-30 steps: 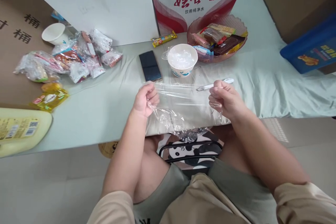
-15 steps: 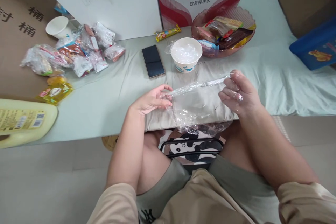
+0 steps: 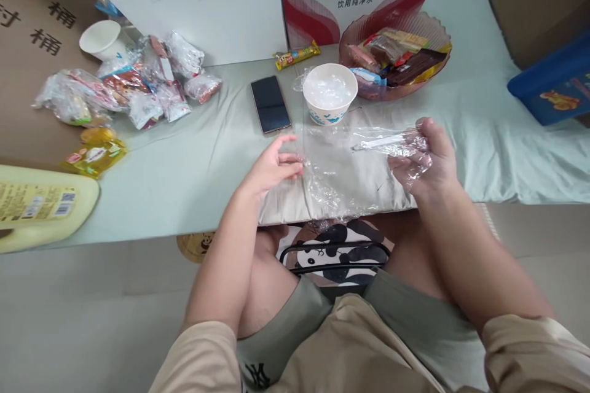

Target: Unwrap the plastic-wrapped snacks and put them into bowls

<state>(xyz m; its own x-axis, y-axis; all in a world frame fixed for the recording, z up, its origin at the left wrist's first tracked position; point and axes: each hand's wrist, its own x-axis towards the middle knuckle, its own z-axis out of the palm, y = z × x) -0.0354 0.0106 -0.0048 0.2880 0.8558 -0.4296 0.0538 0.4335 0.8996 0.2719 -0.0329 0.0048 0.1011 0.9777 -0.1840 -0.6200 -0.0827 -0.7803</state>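
Note:
My left hand (image 3: pixel 278 166) is at the left edge of a thin clear plastic film (image 3: pixel 338 187). Its lower fingertips pinch close together on the film, while one finger is raised. On the other side my right hand (image 3: pixel 433 159) is closed on bunched film, together with a slim white pen-like stick (image 3: pixel 383 142) whose narrow tip points left. The film sags between both hands over the table edge. Just beyond it stands a white paper bowl (image 3: pixel 330 95) with blue print, crumpled clear plastic inside.
A phone (image 3: pixel 271 104) lies left of the bowl. Behind are a yellow snack packet (image 3: pixel 297 55) and a pink glass bowl (image 3: pixel 441 70) of snacks. Wrapped snacks (image 3: pixel 133 83), a paper cup (image 3: pixel 99 40) and a pale yellow jug (image 3: pixel 85 202) are left; a blue container (image 3: pixel 553 80) is right.
The film has gone from stretched to slack and is more bunched at my right hand, which has shifted slightly right. A finger of my left hand has lifted.

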